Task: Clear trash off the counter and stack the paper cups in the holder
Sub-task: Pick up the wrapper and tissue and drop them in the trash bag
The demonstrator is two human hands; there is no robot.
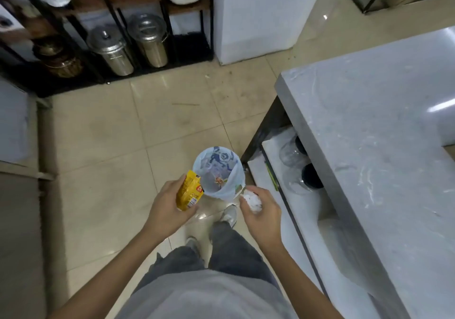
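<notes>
A rack (105,35) of steel canisters (110,50) stands at the far left of the floor. The left hand (167,208) grips a yellow wrapper (189,190), long axis upright, beside the lined bin (219,173). The right hand (261,208) is closed on crumpled paper (251,201) near the bin's right rim. The worktop (369,134) corner flanks the bin at right.

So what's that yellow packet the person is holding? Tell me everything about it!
The yellow packet looks like a crinkly plastic snack wrapper, bright yellow with a red patch and small print too blurry to read. It stands roughly upright in the left hand, whose fingers wrap around its left side. It is held beside the rim of the small bin lined with a pale bag, not yet dropped in.
</notes>
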